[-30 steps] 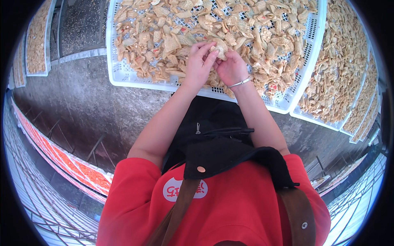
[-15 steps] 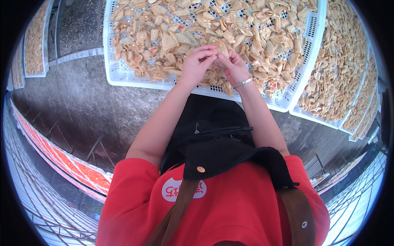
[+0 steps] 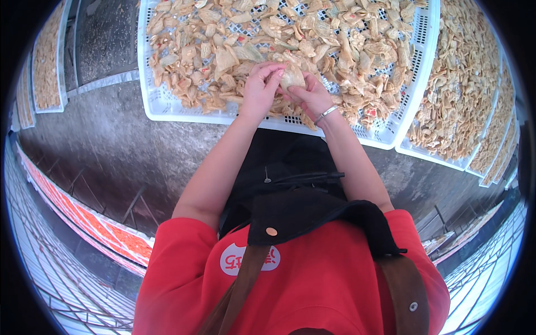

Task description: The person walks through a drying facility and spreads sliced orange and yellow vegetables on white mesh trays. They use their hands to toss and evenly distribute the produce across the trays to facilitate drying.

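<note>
A pale, tan, wrinkled slice of dried vegetable is pinched between my two hands over the near side of a white perforated tray. My left hand is closed, its thumb and fingertips at the slice's left edge. On the slice's lower right, my right hand grips with thumb and fingers; a silver bangle circles that wrist. Similar dried pieces lie loosely spread in the tray, some overlapping, with a few red bits among them. The undersides of my fingers are hidden.
More white trays of dried pieces stand in a row on the right. Another filled tray is at the far left. Grey concrete floor runs beside my tray. Behind, at lower left, lies a long strip of orange-red pieces.
The slice has turned so its broad face shows between my hands. My right hand has lowered a little, and my left has shifted slightly left.
</note>
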`<state>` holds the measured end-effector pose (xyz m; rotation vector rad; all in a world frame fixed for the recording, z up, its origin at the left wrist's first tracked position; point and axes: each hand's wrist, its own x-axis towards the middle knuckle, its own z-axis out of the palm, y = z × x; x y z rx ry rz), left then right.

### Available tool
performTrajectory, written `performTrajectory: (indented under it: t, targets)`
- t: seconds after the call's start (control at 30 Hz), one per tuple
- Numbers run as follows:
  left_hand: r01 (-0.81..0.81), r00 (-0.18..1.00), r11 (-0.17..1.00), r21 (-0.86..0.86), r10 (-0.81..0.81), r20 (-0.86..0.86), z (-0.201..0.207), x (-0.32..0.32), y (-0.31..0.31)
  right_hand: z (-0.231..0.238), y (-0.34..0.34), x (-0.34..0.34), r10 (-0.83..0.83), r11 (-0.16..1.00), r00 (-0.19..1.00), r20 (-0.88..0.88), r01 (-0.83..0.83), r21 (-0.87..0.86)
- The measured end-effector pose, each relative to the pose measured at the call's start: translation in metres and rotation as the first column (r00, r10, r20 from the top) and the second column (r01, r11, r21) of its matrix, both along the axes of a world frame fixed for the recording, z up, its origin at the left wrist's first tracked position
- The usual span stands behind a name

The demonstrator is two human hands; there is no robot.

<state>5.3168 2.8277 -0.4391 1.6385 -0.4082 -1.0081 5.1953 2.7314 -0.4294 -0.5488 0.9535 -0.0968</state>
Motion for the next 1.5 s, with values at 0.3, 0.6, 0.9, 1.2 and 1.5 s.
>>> performTrajectory:
  t: [0.3, 0.6, 0.9, 1.2, 1.5]
  targets:
    - [0.202, 0.826, 0.971, 0.129, -0.24, 0.511, -0.008, 0.001, 0.004, -0.025, 0.007, -0.01, 0.168, 0.984, 0.986, -0.01, -0.168, -0.052]
    - [-0.135, 0.987, 0.984, 0.12, 0.145, -0.072, -0.002, 0.004, 0.005, -0.018, 0.002, -0.011, 0.169, 0.985, 0.984, 0.054, -0.171, 0.023]
    - [0.091, 0.992, 0.992, 0.089, -0.083, -0.09, -0.007, 0.002, 0.006, -0.009, -0.002, -0.008, 0.025, 0.992, 0.996, 0.086, -0.035, 0.121]
    - [0.135, 0.978, 0.99, 0.032, -0.128, -0.164, 0.013, 0.003, 0.002, -0.004, -0.02, 0.001, 0.3, 0.952, 0.954, -0.021, -0.3, -0.066]
    - [-0.266, 0.838, 0.964, -0.021, 0.22, -0.498, 0.014, 0.009, 0.024, 0.009, -0.027, 0.034, 0.631, 0.763, 0.776, -0.012, -0.623, -0.174]
